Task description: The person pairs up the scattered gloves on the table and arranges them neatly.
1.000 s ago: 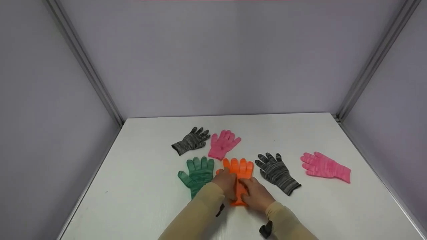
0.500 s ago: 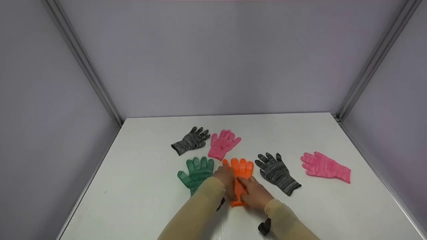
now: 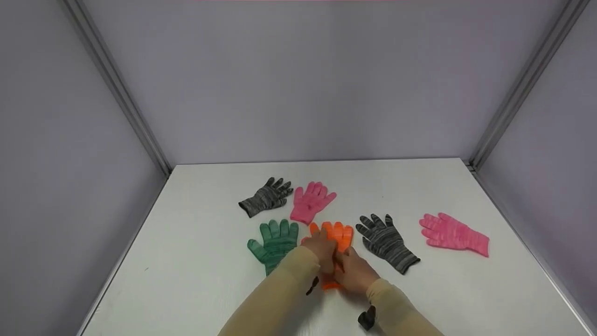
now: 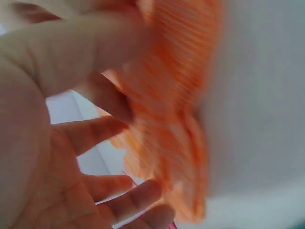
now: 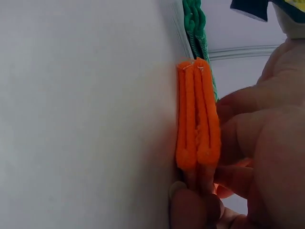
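Orange knit gloves (image 3: 344,237) lie on the white table, fingers pointing away. In the right wrist view their cuffs (image 5: 196,114) show as two layers, one against the other. My left hand (image 3: 322,251) is over the left side of the gloves; in the left wrist view its fingers spread loosely beside the orange fabric (image 4: 186,62). At the right edge near the cuffs, my right hand (image 3: 357,274) pinches the gloves between thumb (image 5: 188,205) and fingers. Just left of them lies a green glove (image 3: 280,242), partly hidden by the left sleeve.
Behind lie a grey-black glove (image 3: 267,197) and a pink glove (image 3: 311,201). To the right are another grey-black glove (image 3: 388,242) and another pink glove (image 3: 454,234). Grey panels (image 3: 317,84) enclose the table (image 3: 186,261) at back and sides.
My left hand has shifted slightly to the right across the orange gloves, closer to the right hand. The right hand has barely moved, and the other gloves lie as before.
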`<state>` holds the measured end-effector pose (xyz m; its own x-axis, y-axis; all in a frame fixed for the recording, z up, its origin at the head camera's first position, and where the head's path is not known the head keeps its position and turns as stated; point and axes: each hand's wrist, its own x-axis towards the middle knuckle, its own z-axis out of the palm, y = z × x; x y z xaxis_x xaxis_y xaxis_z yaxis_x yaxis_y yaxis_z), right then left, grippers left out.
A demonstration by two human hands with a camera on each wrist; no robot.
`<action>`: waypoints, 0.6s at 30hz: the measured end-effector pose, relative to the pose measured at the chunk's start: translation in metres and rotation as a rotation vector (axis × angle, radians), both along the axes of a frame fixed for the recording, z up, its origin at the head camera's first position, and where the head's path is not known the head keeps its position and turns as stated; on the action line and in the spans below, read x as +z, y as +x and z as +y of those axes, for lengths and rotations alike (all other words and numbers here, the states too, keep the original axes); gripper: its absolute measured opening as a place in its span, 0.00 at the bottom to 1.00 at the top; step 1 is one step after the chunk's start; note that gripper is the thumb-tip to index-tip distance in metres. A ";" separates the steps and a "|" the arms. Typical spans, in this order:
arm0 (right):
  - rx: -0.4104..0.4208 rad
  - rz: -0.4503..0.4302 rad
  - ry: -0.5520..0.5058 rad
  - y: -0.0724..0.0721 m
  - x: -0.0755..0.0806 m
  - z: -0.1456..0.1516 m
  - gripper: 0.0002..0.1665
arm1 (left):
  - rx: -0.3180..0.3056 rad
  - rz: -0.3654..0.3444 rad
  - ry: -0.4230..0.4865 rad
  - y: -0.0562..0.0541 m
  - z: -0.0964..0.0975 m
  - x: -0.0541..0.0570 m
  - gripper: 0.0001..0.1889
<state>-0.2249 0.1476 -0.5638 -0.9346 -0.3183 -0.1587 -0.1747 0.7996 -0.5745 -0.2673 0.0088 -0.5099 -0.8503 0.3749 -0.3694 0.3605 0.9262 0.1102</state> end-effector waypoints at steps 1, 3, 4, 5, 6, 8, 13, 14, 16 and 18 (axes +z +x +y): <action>0.003 0.012 0.002 0.001 0.000 0.000 0.32 | 0.004 0.012 0.007 -0.003 0.002 0.000 0.31; 0.010 0.036 0.012 0.001 -0.001 -0.001 0.32 | 0.025 0.026 0.040 -0.009 0.006 -0.001 0.26; 0.018 0.048 0.013 0.001 -0.001 -0.001 0.32 | 0.043 0.030 0.059 -0.012 0.007 -0.002 0.24; 0.019 0.058 0.018 0.002 -0.001 -0.001 0.33 | 0.069 0.030 0.084 -0.016 0.007 -0.004 0.22; 0.023 0.066 0.022 0.001 -0.002 -0.002 0.33 | 0.095 0.032 0.106 -0.019 0.008 -0.007 0.20; 0.023 0.062 0.023 0.001 -0.003 -0.002 0.35 | 0.139 0.036 0.144 -0.023 0.007 -0.012 0.18; 0.014 0.029 0.020 -0.001 -0.003 0.000 0.39 | 0.226 0.110 0.282 -0.033 0.005 -0.024 0.10; 0.016 0.031 0.023 -0.001 -0.003 0.000 0.39 | 0.246 0.120 0.314 -0.034 0.004 -0.026 0.09; 0.016 0.029 0.028 -0.001 -0.003 0.000 0.39 | 0.299 0.123 0.384 -0.037 0.004 -0.027 0.08; 0.018 0.032 0.027 0.000 -0.004 0.000 0.38 | 0.347 0.115 0.431 -0.038 0.003 -0.028 0.08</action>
<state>-0.2251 0.1474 -0.5677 -0.9336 -0.3309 -0.1373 -0.2071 0.8111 -0.5470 -0.3048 0.0122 -0.5381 -0.9763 0.1627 -0.1428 0.0747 0.8724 0.4831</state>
